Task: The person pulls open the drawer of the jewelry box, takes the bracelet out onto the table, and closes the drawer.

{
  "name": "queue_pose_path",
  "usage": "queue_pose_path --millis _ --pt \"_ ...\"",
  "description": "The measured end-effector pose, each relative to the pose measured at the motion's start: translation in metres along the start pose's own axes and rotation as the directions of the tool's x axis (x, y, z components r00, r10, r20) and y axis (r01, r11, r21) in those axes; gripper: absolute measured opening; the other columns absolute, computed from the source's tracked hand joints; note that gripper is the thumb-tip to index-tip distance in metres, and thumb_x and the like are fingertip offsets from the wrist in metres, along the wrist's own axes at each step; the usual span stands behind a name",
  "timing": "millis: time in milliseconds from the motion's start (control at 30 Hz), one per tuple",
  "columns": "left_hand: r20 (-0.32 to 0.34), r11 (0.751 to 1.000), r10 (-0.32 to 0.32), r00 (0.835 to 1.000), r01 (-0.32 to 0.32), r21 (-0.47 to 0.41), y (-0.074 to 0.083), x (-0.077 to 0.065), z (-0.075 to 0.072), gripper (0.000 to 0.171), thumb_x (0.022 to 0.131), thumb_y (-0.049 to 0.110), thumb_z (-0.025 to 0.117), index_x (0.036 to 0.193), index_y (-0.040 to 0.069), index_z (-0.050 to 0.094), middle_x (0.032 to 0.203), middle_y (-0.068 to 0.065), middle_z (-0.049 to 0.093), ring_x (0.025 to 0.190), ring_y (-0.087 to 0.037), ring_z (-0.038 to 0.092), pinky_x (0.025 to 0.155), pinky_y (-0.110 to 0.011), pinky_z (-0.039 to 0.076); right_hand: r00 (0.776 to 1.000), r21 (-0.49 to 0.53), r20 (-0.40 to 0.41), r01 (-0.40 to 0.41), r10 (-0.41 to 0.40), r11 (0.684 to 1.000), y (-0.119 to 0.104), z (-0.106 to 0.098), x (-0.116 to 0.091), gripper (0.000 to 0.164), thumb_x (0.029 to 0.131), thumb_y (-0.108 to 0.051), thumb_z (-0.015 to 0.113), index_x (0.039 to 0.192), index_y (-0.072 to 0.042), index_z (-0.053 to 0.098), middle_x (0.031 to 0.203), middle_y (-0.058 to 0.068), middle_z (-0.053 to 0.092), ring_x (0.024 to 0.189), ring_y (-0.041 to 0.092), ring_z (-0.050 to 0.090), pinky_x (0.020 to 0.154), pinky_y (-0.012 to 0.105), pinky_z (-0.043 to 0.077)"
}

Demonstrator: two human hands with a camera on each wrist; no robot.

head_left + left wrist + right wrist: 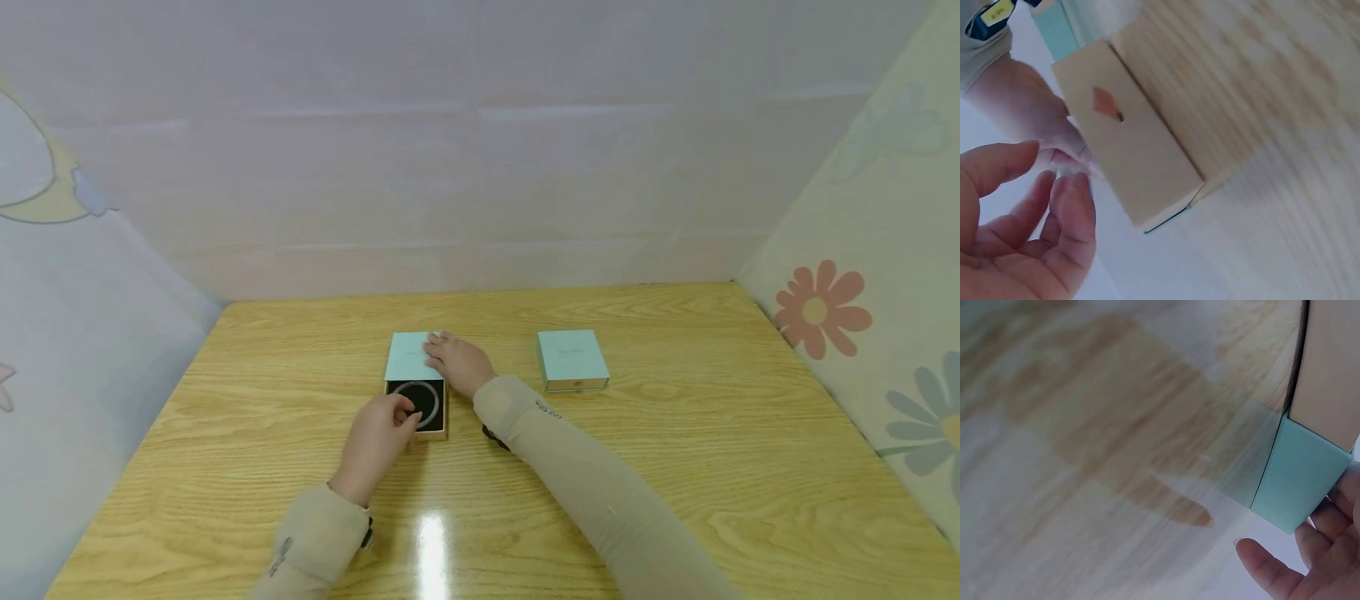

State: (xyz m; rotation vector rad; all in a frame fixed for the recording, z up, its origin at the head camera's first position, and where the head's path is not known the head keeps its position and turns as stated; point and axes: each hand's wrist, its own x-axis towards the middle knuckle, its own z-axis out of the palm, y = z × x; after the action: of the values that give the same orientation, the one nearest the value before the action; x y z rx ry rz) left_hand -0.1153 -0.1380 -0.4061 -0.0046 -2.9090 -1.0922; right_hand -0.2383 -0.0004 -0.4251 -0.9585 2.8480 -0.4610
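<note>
A flat light-blue box (405,360) on the table has its cream drawer (432,435) slid out toward me. Inside the drawer a pale ring-shaped bangle (437,402) lies on a black insert. My left hand (378,433) is over the drawer, fingers bent at the bangle and partly covering it. In the left wrist view, a gap shows between that hand's thumb (1007,162) and fingers. My right hand (461,364) rests on the right part of the box's top, fingers extended; the right wrist view shows its thumb (1266,565) held away from the blue side.
A second light-blue box (573,357), closed, stands to the right of my right hand on the wood-grain table (675,417). A pale wall backs the table, and printed panels with flowers (821,308) flank it.
</note>
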Motion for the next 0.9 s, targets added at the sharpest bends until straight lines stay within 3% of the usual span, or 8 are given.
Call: queue_pose_path --millis 133,333,733,900 --pt "0.007 0.996 0.083 0.997 -0.083 0.035 -0.001 0.005 0.007 0.025 0.090 0.004 0.067 0.111 -0.011 0.064 0.104 -0.020 0.063 0.097 -0.034 0.062 0.082 -0.044 0.054 1.000 -0.009 -0.004 0.002 -0.002 1.000 0.000 0.000 0.000 0.044 0.103 -0.028 0.047 0.142 -0.009 0.050 0.150 0.008 0.040 0.141 0.024 0.032 0.110 0.036 0.034" --pt "0.070 0.988 0.102 0.992 -0.109 0.106 0.000 0.012 0.013 0.037 0.091 0.005 0.068 0.120 -0.015 0.058 0.122 -0.029 0.058 0.116 -0.042 0.055 0.095 -0.050 0.048 1.000 -0.002 0.001 -0.007 0.007 1.000 0.000 0.000 0.000 0.044 0.103 -0.029 0.047 0.142 -0.009 0.049 0.151 0.006 0.039 0.141 0.023 0.031 0.112 0.035 0.031" --pt "0.138 0.954 0.140 0.980 -0.171 0.246 0.005 0.017 0.019 0.028 0.088 0.010 0.072 0.103 -0.013 0.068 0.112 -0.028 0.063 0.110 -0.041 0.059 0.091 -0.046 0.051 1.000 -0.003 0.003 -0.002 0.002 1.000 0.000 0.000 -0.001 0.044 0.104 -0.028 0.046 0.143 -0.009 0.048 0.151 0.007 0.039 0.142 0.023 0.030 0.113 0.035 0.029" --pt "0.134 0.942 0.164 0.977 -0.195 0.273 0.007 0.018 0.020 0.023 0.086 0.009 0.074 0.097 -0.010 0.069 0.104 -0.024 0.066 0.101 -0.038 0.063 0.086 -0.044 0.053 1.000 0.000 0.000 0.001 -0.001 1.000 0.001 0.001 0.000 0.044 0.103 -0.028 0.046 0.143 -0.008 0.049 0.151 0.007 0.039 0.142 0.023 0.031 0.113 0.035 0.029"
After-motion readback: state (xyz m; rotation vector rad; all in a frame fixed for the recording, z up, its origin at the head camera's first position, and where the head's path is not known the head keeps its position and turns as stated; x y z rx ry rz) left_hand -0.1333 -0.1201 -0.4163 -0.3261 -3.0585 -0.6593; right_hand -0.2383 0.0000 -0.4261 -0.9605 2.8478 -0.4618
